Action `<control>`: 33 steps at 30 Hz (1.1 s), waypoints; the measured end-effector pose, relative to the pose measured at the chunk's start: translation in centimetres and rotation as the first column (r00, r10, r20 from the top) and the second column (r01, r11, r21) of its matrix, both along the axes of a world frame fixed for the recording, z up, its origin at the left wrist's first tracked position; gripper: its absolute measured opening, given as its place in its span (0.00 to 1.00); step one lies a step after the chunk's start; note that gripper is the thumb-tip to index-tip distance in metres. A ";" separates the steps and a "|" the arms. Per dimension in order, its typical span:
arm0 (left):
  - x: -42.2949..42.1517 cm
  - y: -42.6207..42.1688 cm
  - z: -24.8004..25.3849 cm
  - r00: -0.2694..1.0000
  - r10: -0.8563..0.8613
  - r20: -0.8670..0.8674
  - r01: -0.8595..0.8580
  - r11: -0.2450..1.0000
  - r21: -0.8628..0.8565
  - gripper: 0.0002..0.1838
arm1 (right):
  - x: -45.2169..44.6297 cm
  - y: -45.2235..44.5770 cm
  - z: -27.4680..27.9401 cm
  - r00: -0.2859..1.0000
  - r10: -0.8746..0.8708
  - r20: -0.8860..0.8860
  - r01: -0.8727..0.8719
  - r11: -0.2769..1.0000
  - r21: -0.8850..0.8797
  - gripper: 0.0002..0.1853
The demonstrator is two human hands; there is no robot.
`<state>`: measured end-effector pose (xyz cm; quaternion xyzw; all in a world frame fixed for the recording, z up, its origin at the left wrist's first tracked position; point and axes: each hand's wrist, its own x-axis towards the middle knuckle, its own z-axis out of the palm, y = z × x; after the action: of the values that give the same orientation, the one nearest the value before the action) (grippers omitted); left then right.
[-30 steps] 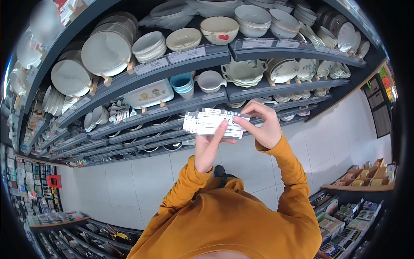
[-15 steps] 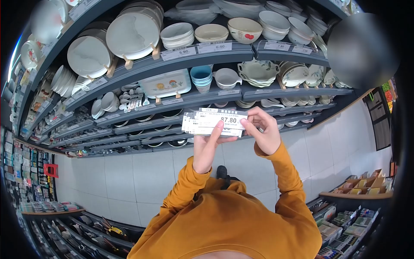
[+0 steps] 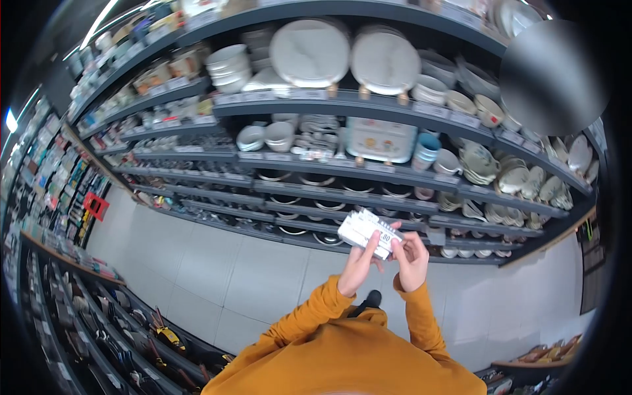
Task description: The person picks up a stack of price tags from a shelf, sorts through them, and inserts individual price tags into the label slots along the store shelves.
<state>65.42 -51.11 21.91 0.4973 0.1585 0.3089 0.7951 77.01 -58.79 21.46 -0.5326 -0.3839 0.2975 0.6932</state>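
A fanned stack of white printed price labels [image 3: 366, 232] is held between my two hands, in front of the lower shelves. My left hand [image 3: 361, 266] supports it from below, with the thumb lying across the top label. At the right edge of the labels, my right hand [image 3: 412, 261] pinches them between thumb and fingers. Part of a printed number, ending in "80", shows beside the left thumb. The fingers under the stack are mostly hidden.
Long grey shelves [image 3: 289, 102] carry white plates [image 3: 309, 52], bowls, a patterned tray [image 3: 380, 139] and blue cups [image 3: 427, 150]. A red object [image 3: 96, 206] is at the left. Tiled floor [image 3: 263, 273] lies below, with more shelving at lower left and lower right.
The view has swung left, so the shelves appear shifted right and more shelving shows at left. My hands and the labels now sit lower and further right in view, with the labels tilted.
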 end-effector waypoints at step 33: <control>-55.9 6.2 -3.9 0.207 0.941 -0.266 -0.972 0.230 0.058 0.22 | -52.1 25.9 -6.3 0.042 0.769 -0.638 -0.987 -0.068 -0.148 0.14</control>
<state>9.49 -44.89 18.01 0.2766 0.5468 0.6593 0.4357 24.86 -32.89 15.18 -0.2462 -0.3924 0.8700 0.1687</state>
